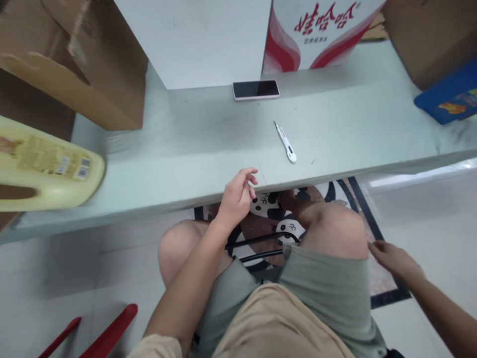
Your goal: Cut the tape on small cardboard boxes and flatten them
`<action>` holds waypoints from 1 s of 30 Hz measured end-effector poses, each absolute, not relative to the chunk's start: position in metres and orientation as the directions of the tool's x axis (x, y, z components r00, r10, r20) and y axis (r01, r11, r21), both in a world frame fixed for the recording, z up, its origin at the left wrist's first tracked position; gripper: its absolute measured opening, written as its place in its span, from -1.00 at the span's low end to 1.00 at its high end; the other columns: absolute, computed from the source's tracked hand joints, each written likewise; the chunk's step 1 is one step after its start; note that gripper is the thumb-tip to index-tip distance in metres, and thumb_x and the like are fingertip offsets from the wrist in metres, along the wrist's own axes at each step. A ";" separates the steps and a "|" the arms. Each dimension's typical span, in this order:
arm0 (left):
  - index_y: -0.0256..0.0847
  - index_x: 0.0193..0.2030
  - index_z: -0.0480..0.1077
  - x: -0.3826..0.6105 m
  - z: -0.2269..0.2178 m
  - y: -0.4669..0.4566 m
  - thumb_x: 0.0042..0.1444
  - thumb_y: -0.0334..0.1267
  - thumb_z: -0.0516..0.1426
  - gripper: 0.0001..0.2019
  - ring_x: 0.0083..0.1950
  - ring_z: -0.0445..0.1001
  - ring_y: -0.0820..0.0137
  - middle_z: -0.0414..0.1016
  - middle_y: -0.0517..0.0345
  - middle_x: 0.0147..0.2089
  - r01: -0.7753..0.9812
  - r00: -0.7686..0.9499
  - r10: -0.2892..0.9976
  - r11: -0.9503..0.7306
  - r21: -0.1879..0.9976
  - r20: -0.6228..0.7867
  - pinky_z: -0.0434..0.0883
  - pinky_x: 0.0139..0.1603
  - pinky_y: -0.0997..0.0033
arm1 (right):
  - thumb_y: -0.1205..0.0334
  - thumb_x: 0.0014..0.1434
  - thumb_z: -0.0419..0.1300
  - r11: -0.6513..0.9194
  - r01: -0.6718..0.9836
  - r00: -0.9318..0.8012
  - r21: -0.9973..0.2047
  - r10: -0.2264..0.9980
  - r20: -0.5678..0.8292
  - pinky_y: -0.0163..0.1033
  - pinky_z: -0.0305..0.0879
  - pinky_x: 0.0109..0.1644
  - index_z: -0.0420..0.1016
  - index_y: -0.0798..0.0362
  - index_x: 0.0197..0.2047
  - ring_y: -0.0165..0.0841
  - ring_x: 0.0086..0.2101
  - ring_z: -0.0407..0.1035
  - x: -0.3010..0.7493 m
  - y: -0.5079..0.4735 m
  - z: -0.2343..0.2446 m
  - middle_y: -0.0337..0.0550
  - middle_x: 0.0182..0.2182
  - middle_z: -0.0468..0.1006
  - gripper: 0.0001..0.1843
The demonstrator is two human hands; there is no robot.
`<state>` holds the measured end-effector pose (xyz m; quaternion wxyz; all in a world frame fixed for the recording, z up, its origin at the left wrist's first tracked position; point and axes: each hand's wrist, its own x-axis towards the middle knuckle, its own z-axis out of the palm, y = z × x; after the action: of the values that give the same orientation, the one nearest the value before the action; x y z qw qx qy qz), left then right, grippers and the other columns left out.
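Hovering at the near edge of the pale green worktop (167,164), the left hand (236,199) is empty, fingers loosely curled and spread; whether it touches the edge cannot be told. The slim white plastic utility knife (286,142) lies flat on the worktop, near that hand but apart from it, beyond and to its right. The right hand (395,258) hangs low beside the right knee, fingers extended, holding nothing. Farther back lies a dark-screened pink-edged phone (256,90). A yellow plastic jug (44,169) lies at the left end.
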<state>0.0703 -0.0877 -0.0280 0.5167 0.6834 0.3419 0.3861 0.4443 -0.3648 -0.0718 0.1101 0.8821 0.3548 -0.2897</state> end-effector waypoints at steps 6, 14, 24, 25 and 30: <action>-0.17 -0.24 0.49 0.051 0.019 -0.041 -0.09 -0.59 -0.06 -0.60 -0.32 0.45 0.48 0.47 0.15 -0.27 -0.015 0.306 0.862 -0.421 0.907 0.405 0.42 -0.29 0.47 | -0.14 0.25 0.01 -0.606 0.672 0.579 -0.426 0.788 -0.208 0.14 0.43 -0.31 0.41 -0.24 -0.40 0.06 -0.43 0.58 0.418 -0.269 -0.005 -0.05 -0.53 0.61 -0.70; -0.17 -0.31 0.46 0.005 0.012 -0.008 0.25 -0.24 0.07 -0.83 -0.57 0.18 0.52 0.32 0.25 -0.54 -0.143 -0.110 0.979 -0.185 0.972 0.170 0.15 -0.56 0.50 | 0.01 0.31 0.04 -0.012 0.873 -0.035 -0.488 0.996 -0.086 -0.16 0.30 -0.38 0.48 -0.03 -0.23 -0.29 -0.54 0.41 0.277 -0.117 0.035 -0.18 -0.51 0.58 -0.72; -0.15 -0.57 0.07 -0.026 0.027 -0.018 0.23 -0.27 0.05 -0.65 -0.56 -0.09 0.52 -0.10 0.32 -0.59 -0.360 -0.282 0.956 -0.188 0.914 0.085 -0.06 -0.53 0.41 | 0.43 0.18 0.16 0.450 0.800 -0.456 -0.396 0.886 0.086 -0.22 0.29 -0.23 0.10 -0.16 0.48 -0.26 -0.25 0.53 0.055 0.083 0.096 -0.18 -0.10 0.67 -0.17; -0.15 -0.57 0.04 -0.027 0.028 -0.020 0.22 -0.28 0.05 -0.65 -0.55 -0.11 0.51 -0.13 0.32 -0.59 -0.365 -0.273 0.959 -0.181 0.913 0.080 -0.07 -0.52 0.39 | 0.43 0.18 0.17 0.461 0.808 -0.460 -0.366 0.883 0.098 -0.19 0.32 -0.20 0.02 -0.18 0.52 -0.22 -0.20 0.54 0.039 0.099 0.101 -0.16 -0.07 0.66 -0.11; -0.15 -0.56 0.06 -0.030 0.028 -0.026 0.23 -0.29 0.01 -0.67 -0.54 -0.11 0.50 -0.12 0.30 -0.57 -0.350 -0.318 0.941 -0.233 0.907 0.119 -0.06 -0.51 0.36 | 0.38 0.23 0.14 0.420 0.866 -0.418 -0.273 0.906 0.068 -0.02 0.39 0.20 0.19 0.00 0.44 -0.05 0.20 0.45 0.004 0.153 0.099 -0.11 0.15 0.51 -0.28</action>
<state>-0.0304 -0.0262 0.0284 0.4616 0.3579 0.4129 0.6989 0.0045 0.1534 0.0988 -0.1027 0.5297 0.8362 -0.0981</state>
